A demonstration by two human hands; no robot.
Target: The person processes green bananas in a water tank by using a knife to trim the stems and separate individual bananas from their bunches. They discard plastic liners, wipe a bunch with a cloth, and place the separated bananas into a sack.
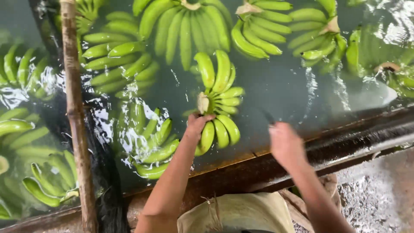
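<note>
while afloat: green banana cluster (pixel 219 101) lies on the dark water near the tank rim (pixel 258 166)
left hand: left hand (pixel 197 123) clamped on that cluster's lower fingers
right hand: right hand (pixel 284 144) closed around a dark tool, blurred, above the rim
nearby: wooden pole (pixel 75 112) upright at left; other banana hands (pixel 185 26) float beyond
</note>
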